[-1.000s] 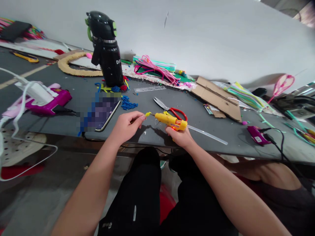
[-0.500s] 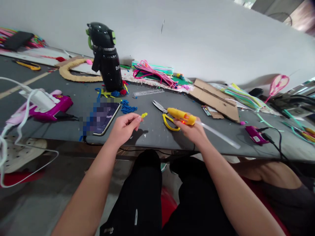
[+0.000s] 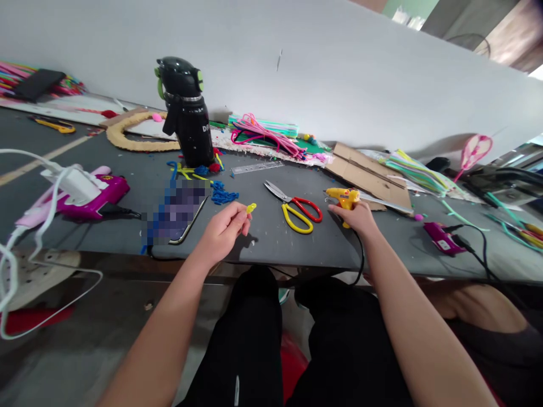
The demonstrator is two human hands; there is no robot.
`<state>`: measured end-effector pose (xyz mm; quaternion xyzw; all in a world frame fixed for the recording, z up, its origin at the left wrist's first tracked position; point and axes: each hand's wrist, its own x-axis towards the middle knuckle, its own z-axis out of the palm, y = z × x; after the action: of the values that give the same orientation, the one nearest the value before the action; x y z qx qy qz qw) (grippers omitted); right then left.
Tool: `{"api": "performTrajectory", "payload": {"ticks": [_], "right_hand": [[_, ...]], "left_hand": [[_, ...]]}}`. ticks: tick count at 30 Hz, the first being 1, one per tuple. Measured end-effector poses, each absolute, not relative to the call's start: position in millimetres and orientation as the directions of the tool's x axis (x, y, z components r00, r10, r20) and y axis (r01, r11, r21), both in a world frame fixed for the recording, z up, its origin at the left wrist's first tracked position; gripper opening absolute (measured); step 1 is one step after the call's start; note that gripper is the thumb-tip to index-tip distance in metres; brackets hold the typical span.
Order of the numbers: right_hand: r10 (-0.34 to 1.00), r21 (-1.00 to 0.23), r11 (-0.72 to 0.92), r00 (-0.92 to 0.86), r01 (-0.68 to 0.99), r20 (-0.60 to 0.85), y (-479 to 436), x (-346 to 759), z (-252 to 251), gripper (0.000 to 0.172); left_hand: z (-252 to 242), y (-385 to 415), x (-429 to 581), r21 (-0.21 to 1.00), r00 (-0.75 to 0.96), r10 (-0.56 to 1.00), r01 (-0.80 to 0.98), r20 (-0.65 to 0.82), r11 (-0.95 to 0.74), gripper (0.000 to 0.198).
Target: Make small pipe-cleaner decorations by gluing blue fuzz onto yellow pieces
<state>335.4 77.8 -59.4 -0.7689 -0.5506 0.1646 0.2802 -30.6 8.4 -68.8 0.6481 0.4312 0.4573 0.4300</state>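
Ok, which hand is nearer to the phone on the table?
The left hand: it is just right of the phone, pinching a small yellow piece. The right hand is much farther right, beyond the scissors, holding the yellow glue gun.

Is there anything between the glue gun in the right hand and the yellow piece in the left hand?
Yes: the scissors lie on the table between the right hand, which holds the glue gun, and the left hand, which holds the yellow piece. Nothing upright is visible in that gap.
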Motion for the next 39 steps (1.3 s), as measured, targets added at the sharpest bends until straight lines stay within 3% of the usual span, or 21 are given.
{"api": "performTrajectory", "payload": {"ticks": [6, 9, 11, 13, 16, 19, 24, 29, 33, 39], "right_hand": [[0.976, -0.387, -0.207, 0.216, 0.898, -0.019, 46, 352, -41, 0.053], [0.955, -0.260, -0.295, 0.294, 0.919, -0.046, 16, 349, -25, 0.058], [0.957, -0.213, -0.284, 0.289, 0.935, -0.008, -2, 332, -13, 0.049], [0.996, -0.314, -0.063, 0.078, 0.947, 0.036, -7, 299, -4, 0.034], [0.914, -0.576, 0.357, -0.402, 0.735, 0.054, 17, 232, -6, 0.023], [0.811, -0.584, 0.534, -0.565, 0.611, 0.150, 63, 168, -24, 0.014], [0.877, -0.554, 0.465, -0.443, 0.690, 0.185, 120, 111, -52, 0.021], [0.877, -0.506, 0.465, -0.456, 0.726, 0.152, 130, 99, -60, 0.027], [0.874, -0.491, 0.476, -0.453, 0.730, 0.174, 129, 97, -63, 0.020], [0.895, -0.565, 0.435, -0.406, 0.701, 0.185, 132, 102, -67, 0.011]], "left_hand": [[-67, 6, -30, 0.945, 0.267, 0.935, 0.162, 0.235, -0.284, 0.028], [-65, 4, -30, 0.937, 0.275, 0.932, 0.190, 0.236, -0.293, 0.028], [-64, 3, -31, 0.930, 0.287, 0.926, 0.201, 0.246, -0.309, 0.028], [-64, 3, -32, 0.933, 0.315, 0.917, 0.182, 0.244, -0.311, 0.028], [-64, 3, -34, 0.953, 0.328, 0.916, 0.114, 0.231, -0.281, 0.028], [-64, 2, -37, 0.972, 0.344, 0.918, 0.059, 0.195, -0.228, 0.030], [-63, 1, -38, 0.992, 0.413, 0.903, -0.012, 0.118, -0.124, 0.032], [-63, 1, -37, 0.992, 0.420, 0.900, -0.029, 0.121, -0.120, 0.031], [-65, 1, -37, 0.991, 0.421, 0.897, -0.039, 0.135, -0.131, 0.031], [-66, 1, -36, 0.987, 0.411, 0.898, -0.038, 0.156, -0.155, 0.031]]}}
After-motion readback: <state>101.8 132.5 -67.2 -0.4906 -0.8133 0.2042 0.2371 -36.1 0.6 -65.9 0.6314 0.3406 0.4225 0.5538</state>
